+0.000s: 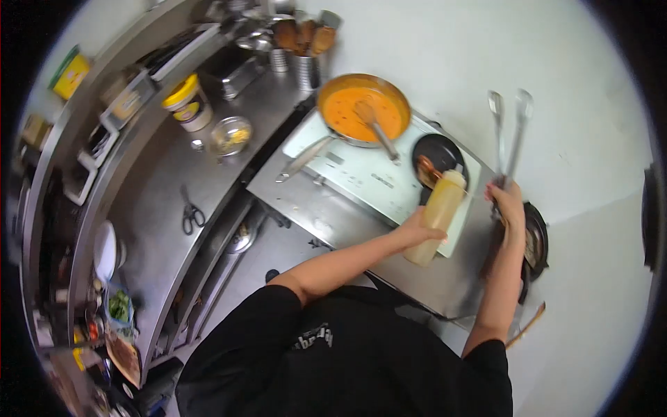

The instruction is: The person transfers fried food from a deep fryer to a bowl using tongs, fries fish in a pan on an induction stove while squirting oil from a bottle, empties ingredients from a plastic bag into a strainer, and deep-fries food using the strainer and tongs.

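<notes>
My left hand (420,235) is closed around a squeeze bottle (440,208) of pale yellow liquid. The bottle's nozzle end is over the small black frying pan (445,147), where some reddish-brown food (426,171) shows at the left side. Metal tongs (515,135) are gripped in my right hand (507,200), their two arms spread and pointing away from me. Left of the small pan stands a wide steel pan (325,94) of orange sauce, with a wooden-handled tool (381,133) resting in it.
The pans sit on a white cooktop (372,170). Another dark pan (538,236) is by the wall at right. On the left counter are scissors (192,217), a glass bowl (231,136) with yellow bits, and a yellow-lidded tub (187,103). Utensils stand in a metal holder (306,73).
</notes>
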Tool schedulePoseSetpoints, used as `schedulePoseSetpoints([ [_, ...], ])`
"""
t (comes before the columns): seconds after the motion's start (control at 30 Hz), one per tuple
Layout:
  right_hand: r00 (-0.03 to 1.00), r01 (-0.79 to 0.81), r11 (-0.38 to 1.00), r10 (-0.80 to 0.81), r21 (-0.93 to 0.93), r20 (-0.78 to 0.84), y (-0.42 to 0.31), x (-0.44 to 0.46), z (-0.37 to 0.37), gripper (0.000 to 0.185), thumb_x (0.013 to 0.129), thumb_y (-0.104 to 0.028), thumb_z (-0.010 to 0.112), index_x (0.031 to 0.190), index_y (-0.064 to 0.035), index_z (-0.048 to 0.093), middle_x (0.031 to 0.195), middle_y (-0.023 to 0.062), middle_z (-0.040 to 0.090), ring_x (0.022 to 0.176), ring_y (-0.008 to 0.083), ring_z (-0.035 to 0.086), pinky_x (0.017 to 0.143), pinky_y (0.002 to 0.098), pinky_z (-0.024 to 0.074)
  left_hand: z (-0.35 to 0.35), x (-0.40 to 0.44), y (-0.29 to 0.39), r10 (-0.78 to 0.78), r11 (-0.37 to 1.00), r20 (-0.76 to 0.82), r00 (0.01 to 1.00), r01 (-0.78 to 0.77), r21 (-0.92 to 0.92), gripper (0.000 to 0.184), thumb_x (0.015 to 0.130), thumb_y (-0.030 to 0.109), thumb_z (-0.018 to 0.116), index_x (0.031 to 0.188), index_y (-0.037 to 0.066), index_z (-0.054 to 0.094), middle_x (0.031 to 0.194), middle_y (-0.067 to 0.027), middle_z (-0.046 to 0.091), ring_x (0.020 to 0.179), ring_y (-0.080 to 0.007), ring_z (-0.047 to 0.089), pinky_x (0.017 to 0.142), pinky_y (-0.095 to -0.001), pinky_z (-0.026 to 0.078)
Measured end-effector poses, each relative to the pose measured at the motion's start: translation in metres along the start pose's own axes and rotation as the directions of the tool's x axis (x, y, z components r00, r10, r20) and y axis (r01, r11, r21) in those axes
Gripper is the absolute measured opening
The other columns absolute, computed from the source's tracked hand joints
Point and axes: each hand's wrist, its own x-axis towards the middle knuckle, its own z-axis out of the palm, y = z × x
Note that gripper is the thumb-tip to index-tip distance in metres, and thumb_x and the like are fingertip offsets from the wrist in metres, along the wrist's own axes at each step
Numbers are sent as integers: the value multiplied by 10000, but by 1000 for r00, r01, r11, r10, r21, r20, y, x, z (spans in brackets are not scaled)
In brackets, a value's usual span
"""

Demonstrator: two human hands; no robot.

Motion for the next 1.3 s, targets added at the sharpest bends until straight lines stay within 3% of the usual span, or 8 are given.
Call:
schedulePoseSetpoints([
  [0.2, 995, 31, 926, 7, 376, -99, -28, -44, -9, 559, 809, -147, 643, 1261, 28, 365, 1138, 111, 497, 1059, 206, 510, 893, 315, 419, -34, -33, 34, 496, 812, 2, 868, -464, 354, 781, 650, 209, 737, 1302, 78, 328, 1169, -138, 509, 1105, -242, 499, 930, -370, 401],
  [0.3, 946, 306, 840, -219, 447, -237, -98, -82, 6, 388, 872, -308, 580, 1117, -28, 469, 1098, 93, 504, 874, 136, 563, 769, 260, 462, -64, -93, 116, 466, 800, -9, 885, -417, 431, 806, 674, 209, 738, 1327, 66, 290, 1201, -130, 494, 1131, -228, 484, 949, -370, 389],
  [0.47, 968, 221, 808, -114, 546, -224, -152, -112, 31, 309, 827, -107, 625, 1083, -13, 480, 1014, 169, 618, 906, 272, 612, 729, 282, 537, -160, -187, 246, 907, 410, -202, 370, -661, 628, 800, 698, 209, 766, 1311, 27, 285, 1232, -105, 432, 1158, -201, 425, 968, -342, 365],
  [0.6, 954, 132, 785, -266, 605, 137, -129, -86, 75, 407, 909, -409, 503, 1081, -40, 504, 1068, 91, 518, 568, 99, 521, 494, 195, 421, -255, -290, 364, 915, 363, -401, 36, -509, 781, 640, 697, 130, 735, 1182, 34, 330, 1030, -101, 544, 937, -199, 544, 827, -356, 461],
  [0.73, 992, 45, 602, -124, 797, 37, -174, -104, 157, 606, 924, -561, 327, 1139, -25, 510, 793, 82, 539, 339, 105, 377, 294, 234, 316, -434, -359, 461, 925, 98, -105, -366, -38, 994, 678, 671, 221, 754, 1164, -28, 361, 1049, -178, 533, 940, -286, 557, 815, -373, 466],
  [1.03, 918, 160, 979, -102, 124, -383, -259, -136, 173, 339, 905, -325, 557, 1046, -26, 629, 588, -47, 469, 495, 50, 360, 462, 194, 274, -739, -449, 549, 939, 310, -126, -321, 626, 716, 1002, 608, 667, 624, 1185, -131, 438, 1144, -276, 518, 1085, -389, 492, 940, -497, 367],
  [1.17, 750, -55, 807, -355, -588, -558, -228, -147, 115, 364, 842, -305, 623, 1128, -80, 604, 860, 121, 634, 647, 198, 580, 596, 306, 447, -906, -482, 561, 903, 289, 356, -240, 953, -90, 1230, 525, 925, 391, 1035, -192, 454, 1001, -382, 496, 953, -534, 491, 816, -606, 401],
  [1.3, 878, -169, 502, -315, -848, -361, -147, -139, 68, 290, 810, -251, 621, 1070, -124, 636, 961, 121, 648, 822, 301, 637, 696, 395, 498, -796, -449, 517, 891, 299, 188, -413, 847, 440, 1091, 584, 820, 497, 1082, -145, 386, 1038, -380, 420, 968, -532, 430, 776, -589, 402],
])
